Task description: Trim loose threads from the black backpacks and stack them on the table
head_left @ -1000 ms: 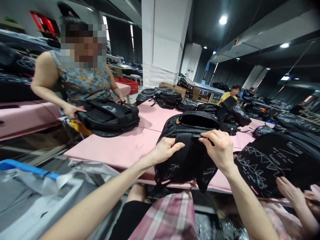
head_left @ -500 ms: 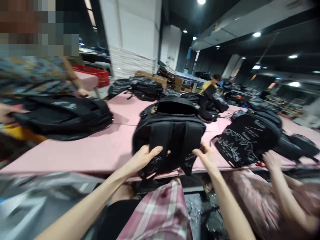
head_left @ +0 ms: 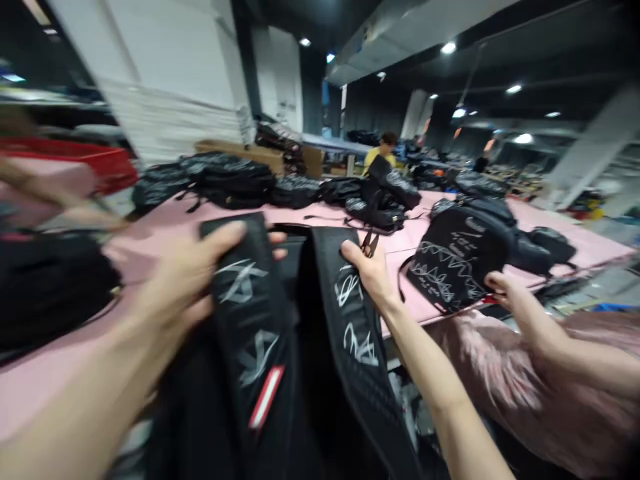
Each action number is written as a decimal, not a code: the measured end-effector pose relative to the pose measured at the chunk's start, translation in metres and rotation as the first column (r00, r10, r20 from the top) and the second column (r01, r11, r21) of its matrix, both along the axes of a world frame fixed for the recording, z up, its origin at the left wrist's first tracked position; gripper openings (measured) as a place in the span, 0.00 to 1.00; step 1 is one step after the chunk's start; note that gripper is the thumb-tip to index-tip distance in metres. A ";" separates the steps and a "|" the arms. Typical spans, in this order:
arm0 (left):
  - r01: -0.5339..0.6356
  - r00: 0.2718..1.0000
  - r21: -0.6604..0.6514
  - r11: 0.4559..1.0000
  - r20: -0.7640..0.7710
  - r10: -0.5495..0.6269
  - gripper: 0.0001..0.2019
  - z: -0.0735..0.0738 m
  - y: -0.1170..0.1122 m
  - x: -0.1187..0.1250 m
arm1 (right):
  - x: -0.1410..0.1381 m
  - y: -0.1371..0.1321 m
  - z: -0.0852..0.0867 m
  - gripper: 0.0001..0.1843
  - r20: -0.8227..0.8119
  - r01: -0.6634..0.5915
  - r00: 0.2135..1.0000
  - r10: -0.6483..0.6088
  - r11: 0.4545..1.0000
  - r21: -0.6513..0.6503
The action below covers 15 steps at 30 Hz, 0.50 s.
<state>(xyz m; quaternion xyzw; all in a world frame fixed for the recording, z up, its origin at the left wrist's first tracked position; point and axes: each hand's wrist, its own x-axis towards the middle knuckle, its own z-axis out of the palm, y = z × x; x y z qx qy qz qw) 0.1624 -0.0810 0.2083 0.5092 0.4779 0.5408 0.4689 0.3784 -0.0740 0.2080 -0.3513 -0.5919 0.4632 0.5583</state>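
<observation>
A black backpack (head_left: 305,347) is tilted up close in front of me, its two shoulder straps facing me. My left hand (head_left: 200,267) is wrapped round the left shoulder strap (head_left: 245,293), thumb in front and fingertips behind; white scribbled print and a red-and-white tag (head_left: 267,398) show on it. The right shoulder strap (head_left: 345,300), with similar white print, is pinched by my right hand (head_left: 370,270). Small dark snips (head_left: 370,244) stick up from that same hand. Most of the backpack's lower body is dark and blurred.
Several black bags (head_left: 230,180) line the far side of the pink table (head_left: 400,257). On the right, a co-worker's hand (head_left: 500,288) touches a printed black backpack (head_left: 445,260). Another person's arm (head_left: 60,197) is blurred at left, above a black bag (head_left: 50,287).
The backpack has come off the table toward me and tipped back. My hands have moved from its lower sides to the shoulder straps. The view has turned right.
</observation>
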 end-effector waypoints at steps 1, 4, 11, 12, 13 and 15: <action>0.033 0.990 -0.149 0.988 0.141 -0.012 0.15 -0.018 0.003 0.000 | -0.006 0.015 -0.027 0.19 0.021 -0.026 0.999 0.027 0.996 -0.087; 0.200 0.922 -0.478 0.855 0.386 0.000 0.18 -0.107 -0.002 -0.001 | -0.011 0.029 -0.127 0.15 0.140 -0.030 0.988 0.066 0.969 -0.247; 0.276 0.781 -0.559 0.782 0.604 0.156 0.20 -0.245 -0.046 -0.010 | 0.019 0.005 -0.247 0.15 0.297 0.036 0.947 0.121 0.879 -0.475; 0.272 0.781 -0.555 0.786 0.605 0.157 0.20 -0.247 -0.045 -0.012 | 0.018 0.007 -0.248 0.16 0.292 0.027 0.947 0.132 0.875 -0.484; 0.268 0.784 -0.557 0.786 0.601 0.159 0.20 -0.246 -0.044 -0.013 | 0.016 0.009 -0.249 0.16 0.287 0.027 0.949 0.132 0.871 -0.490; 0.265 0.790 -0.558 0.786 0.594 0.155 0.20 -0.244 -0.039 -0.014 | 0.011 0.013 -0.248 0.17 0.282 0.049 0.953 0.107 0.867 -0.495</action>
